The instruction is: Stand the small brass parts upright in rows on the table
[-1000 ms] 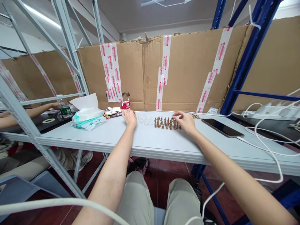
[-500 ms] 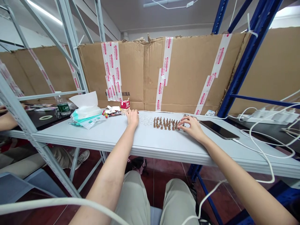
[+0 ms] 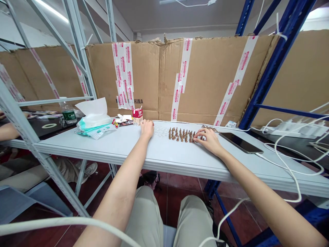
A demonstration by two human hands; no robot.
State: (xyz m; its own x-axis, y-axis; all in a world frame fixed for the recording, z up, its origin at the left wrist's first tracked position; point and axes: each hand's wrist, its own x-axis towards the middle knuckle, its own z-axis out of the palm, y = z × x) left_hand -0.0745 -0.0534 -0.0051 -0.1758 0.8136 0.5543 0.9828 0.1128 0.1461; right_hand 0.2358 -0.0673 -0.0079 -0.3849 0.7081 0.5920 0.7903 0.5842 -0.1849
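Observation:
Several small brass-coloured pieces [image 3: 182, 135] stand upright in rows on the grey table. My right hand [image 3: 207, 140] is at the right end of these rows, thumb and index finger closed around one of the pieces at the edge. To the left of the rows lies a scatter of tiny clear pieces [image 3: 160, 131]. My left hand [image 3: 147, 129] rests at the left edge of that scatter, its fingers curled down and pressed together. Whatever is under the left fingertips is hidden. Behind my right hand lies a loose pile of brown pieces [image 3: 209, 128].
A phone [image 3: 241, 142] with a white cable lies to the right. A red-and-white drink carton [image 3: 137, 117], wrappers [image 3: 122, 120] and a tissue pack [image 3: 95, 121] stand at the left. Cardboard [image 3: 164, 79] walls off the back. Another person's arm [image 3: 9, 131] is at far left.
My right hand has shifted slightly left, against the end of the brass rows. My left hand stays beside the clear pieces. The whole view has tilted a little.

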